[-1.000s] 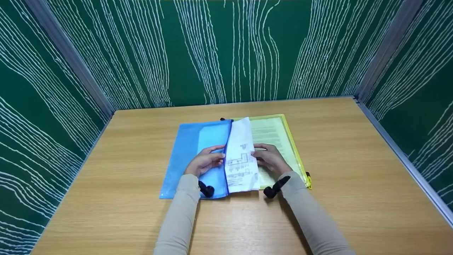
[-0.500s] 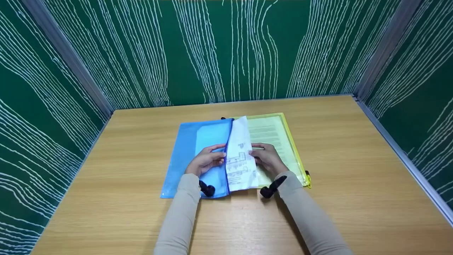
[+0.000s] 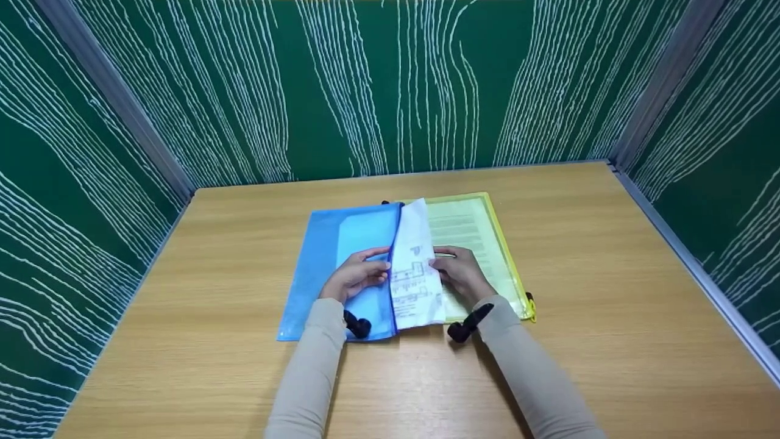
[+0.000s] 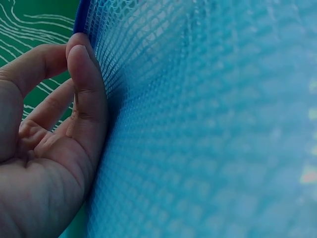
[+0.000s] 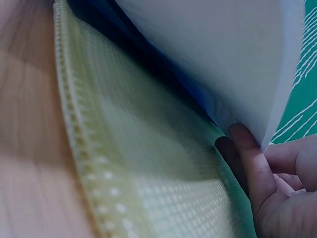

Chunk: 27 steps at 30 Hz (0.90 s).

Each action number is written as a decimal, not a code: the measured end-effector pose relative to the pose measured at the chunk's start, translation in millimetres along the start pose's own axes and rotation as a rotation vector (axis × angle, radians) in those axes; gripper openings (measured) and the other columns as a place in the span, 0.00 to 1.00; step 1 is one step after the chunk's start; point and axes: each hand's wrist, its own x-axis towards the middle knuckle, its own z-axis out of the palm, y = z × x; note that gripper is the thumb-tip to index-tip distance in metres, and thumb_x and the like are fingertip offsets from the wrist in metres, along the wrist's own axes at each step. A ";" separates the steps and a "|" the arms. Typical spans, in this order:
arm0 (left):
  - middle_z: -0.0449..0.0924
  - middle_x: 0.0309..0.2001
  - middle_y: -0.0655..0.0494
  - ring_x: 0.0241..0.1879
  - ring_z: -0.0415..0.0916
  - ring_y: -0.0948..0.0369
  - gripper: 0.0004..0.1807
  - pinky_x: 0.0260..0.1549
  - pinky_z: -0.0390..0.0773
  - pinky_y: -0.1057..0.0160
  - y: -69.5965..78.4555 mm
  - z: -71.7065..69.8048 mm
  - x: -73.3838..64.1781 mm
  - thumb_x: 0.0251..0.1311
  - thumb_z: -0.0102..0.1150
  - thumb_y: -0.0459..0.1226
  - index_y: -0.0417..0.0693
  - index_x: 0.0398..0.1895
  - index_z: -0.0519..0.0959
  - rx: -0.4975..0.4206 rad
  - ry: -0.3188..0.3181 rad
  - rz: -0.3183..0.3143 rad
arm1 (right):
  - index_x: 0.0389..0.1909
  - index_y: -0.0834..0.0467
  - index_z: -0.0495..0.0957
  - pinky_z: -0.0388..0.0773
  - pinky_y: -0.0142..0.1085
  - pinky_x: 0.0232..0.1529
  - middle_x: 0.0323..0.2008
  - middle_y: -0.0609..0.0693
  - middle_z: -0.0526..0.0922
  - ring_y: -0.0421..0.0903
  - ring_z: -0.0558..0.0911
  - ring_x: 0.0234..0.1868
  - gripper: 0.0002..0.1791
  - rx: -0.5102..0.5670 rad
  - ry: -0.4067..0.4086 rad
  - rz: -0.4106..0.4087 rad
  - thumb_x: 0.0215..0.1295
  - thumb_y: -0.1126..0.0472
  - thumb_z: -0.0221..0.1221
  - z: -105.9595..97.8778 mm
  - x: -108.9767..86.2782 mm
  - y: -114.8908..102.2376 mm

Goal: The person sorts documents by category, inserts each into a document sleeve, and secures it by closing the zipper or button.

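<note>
A blue mesh zip pouch [image 3: 323, 244] lies at the middle of the table, partly over a yellow mesh zip pouch [image 3: 475, 225] that has a printed sheet inside. White paper [image 3: 417, 305] with printed drawings sticks out of the blue pouch's right-hand opening. My left hand [image 3: 356, 275] pinches the dark blue edge of that opening; the left wrist view shows thumb and finger meeting at the blue mesh [image 4: 198, 124]. With my right hand [image 3: 461, 273] I pinch the paper's right edge. In the right wrist view the paper [image 5: 213, 54] stands raised above the yellow pouch [image 5: 143, 134].
The wooden table [image 3: 183, 341] is bounded by green panels [image 3: 335, 91] with white wavy lines at the back and sides. A yellow zip pull [image 3: 531, 306] sits at the yellow pouch's near right corner. Black wrist cameras [image 3: 359, 327] are strapped on both sleeves.
My right hand and the paper's right edge have shifted slightly left, toward the blue pouch, mostly in the first half second. The left hand keeps its hold on the pouch edge.
</note>
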 end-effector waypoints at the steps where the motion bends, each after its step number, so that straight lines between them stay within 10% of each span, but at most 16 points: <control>1: 0.80 0.29 0.52 0.26 0.76 0.64 0.30 0.30 0.78 0.69 0.1 0.3 0.2 0.60 0.59 0.29 0.48 0.68 0.68 0.000 0.001 -0.001 | 0.58 0.66 0.73 0.68 0.27 0.17 0.25 0.48 0.83 0.36 0.69 0.15 0.23 0.000 0.001 -0.002 0.61 0.72 0.59 0.7 -0.3 0.2; 27: 0.80 0.28 0.52 0.25 0.76 0.64 0.30 0.29 0.79 0.68 -0.9 2.1 3.0 0.60 0.59 0.29 0.49 0.68 0.68 -0.005 0.006 -0.010 | 0.55 0.67 0.74 0.81 0.31 0.28 0.33 0.52 0.83 0.40 0.82 0.26 0.20 0.005 -0.093 0.053 0.61 0.69 0.61 5.5 -1.3 -1.2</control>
